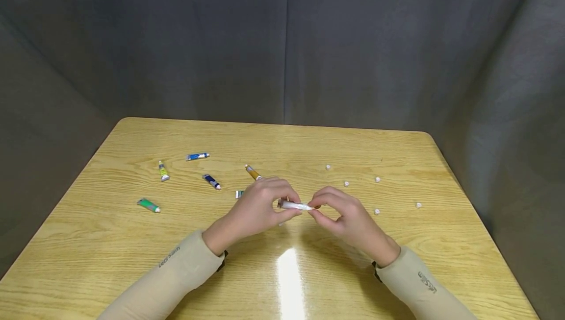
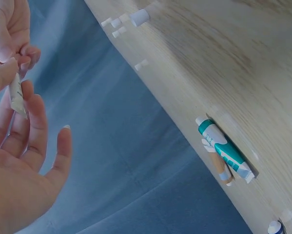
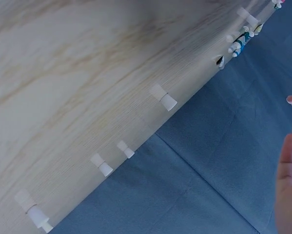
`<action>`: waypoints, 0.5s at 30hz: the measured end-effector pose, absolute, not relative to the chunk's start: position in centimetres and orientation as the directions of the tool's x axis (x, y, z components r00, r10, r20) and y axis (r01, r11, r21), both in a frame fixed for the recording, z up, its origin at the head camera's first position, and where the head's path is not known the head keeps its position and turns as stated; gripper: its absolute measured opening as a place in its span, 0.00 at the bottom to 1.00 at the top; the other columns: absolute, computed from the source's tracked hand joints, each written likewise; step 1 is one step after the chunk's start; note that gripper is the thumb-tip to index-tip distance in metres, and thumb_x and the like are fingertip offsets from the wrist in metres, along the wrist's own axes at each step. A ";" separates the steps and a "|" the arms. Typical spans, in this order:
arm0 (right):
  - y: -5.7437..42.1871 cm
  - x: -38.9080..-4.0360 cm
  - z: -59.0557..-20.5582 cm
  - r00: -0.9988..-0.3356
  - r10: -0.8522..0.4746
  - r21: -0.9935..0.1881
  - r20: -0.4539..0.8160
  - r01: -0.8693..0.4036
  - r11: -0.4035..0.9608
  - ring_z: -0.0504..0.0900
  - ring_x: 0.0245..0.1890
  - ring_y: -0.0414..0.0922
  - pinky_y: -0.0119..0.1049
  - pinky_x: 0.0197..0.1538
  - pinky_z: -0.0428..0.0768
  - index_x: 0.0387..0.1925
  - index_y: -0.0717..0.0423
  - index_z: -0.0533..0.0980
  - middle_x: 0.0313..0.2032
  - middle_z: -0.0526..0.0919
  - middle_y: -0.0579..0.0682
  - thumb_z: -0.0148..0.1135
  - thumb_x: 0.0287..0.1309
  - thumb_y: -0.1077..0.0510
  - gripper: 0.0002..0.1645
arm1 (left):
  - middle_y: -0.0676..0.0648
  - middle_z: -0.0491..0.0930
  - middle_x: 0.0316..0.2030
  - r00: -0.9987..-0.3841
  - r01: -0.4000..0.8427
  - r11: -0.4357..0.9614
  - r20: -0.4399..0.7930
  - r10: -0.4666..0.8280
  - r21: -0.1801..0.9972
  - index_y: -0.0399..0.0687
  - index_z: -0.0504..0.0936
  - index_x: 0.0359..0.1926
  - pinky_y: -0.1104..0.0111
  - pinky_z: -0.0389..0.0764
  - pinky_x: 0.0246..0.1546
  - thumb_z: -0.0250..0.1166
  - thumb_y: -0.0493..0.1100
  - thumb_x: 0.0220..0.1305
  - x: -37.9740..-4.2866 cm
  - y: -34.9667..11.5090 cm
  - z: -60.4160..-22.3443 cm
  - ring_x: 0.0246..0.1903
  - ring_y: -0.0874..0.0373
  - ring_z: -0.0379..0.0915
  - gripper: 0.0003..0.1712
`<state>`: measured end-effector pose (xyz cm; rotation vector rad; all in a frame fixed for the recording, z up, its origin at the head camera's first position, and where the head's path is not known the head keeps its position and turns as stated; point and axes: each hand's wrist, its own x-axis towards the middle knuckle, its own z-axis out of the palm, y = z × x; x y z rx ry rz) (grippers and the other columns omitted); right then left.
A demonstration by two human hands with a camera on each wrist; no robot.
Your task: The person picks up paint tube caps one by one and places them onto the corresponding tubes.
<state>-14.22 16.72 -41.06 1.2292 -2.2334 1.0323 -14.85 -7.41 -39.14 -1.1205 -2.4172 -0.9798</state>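
Observation:
A small, mostly white paint tube (image 1: 293, 205) with a brown end lies level between both hands above the table. My left hand (image 1: 260, 205) pinches its body between thumb and fingers; the left wrist view shows the white paint tube (image 2: 16, 95) there, the other fingers spread. My right hand (image 1: 350, 214) pinches the narrow tip end, and its fingertips hide whether a cap sits there. Behind the left hand, an ochre tube (image 1: 253, 172) and a teal tube (image 1: 239, 194) are partly covered. In the right wrist view only part of the right hand (image 3: 288, 180) appears.
At the left of the wooden table (image 1: 282, 143) lie a green tube (image 1: 148, 205), a yellow tube (image 1: 163, 171), a blue tube (image 1: 197, 156) and a dark blue tube (image 1: 212, 182). Several white caps, one a cap (image 1: 377, 211) near my right hand, are scattered on the right.

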 end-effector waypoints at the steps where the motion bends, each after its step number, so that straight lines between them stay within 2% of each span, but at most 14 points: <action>1: 16.8 -14.3 -41.1 -0.543 -0.555 -0.420 0.630 -0.840 0.344 0.85 0.37 0.40 0.28 0.46 0.85 0.39 0.56 0.83 0.37 0.86 0.46 0.72 0.59 0.68 0.08 | 0.59 0.86 0.31 -0.646 0.763 0.462 0.523 0.556 0.451 0.54 0.88 0.34 0.72 0.77 0.39 0.79 0.44 0.57 -14.9 -7.4 -39.1 0.31 0.68 0.75 0.07; 5: 16.9 -14.3 -41.1 -0.571 -0.553 -0.453 0.607 -0.820 0.350 0.84 0.36 0.38 0.26 0.45 0.83 0.38 0.55 0.83 0.35 0.87 0.46 0.70 0.61 0.66 0.05 | 0.59 0.86 0.31 -0.631 0.776 0.462 0.529 0.567 0.430 0.54 0.88 0.34 0.71 0.77 0.40 0.79 0.45 0.57 -14.9 -7.2 -39.0 0.32 0.68 0.76 0.07; 8: 16.9 -14.2 -41.1 -0.583 -0.553 -0.464 0.595 -0.811 0.356 0.84 0.37 0.38 0.26 0.46 0.83 0.38 0.54 0.83 0.35 0.87 0.46 0.70 0.59 0.68 0.08 | 0.59 0.86 0.31 -0.628 0.778 0.464 0.531 0.568 0.424 0.54 0.88 0.33 0.70 0.77 0.40 0.79 0.44 0.57 -14.9 -7.1 -38.9 0.31 0.68 0.76 0.07; 15: 17.0 -14.2 -41.0 -0.561 -0.534 -0.429 0.633 -0.828 0.361 0.85 0.39 0.41 0.33 0.46 0.85 0.42 0.56 0.83 0.39 0.87 0.47 0.70 0.58 0.68 0.11 | 0.58 0.86 0.31 -0.650 0.760 0.480 0.524 0.550 0.439 0.53 0.88 0.34 0.72 0.78 0.38 0.78 0.44 0.59 -15.0 -7.4 -38.6 0.30 0.68 0.74 0.06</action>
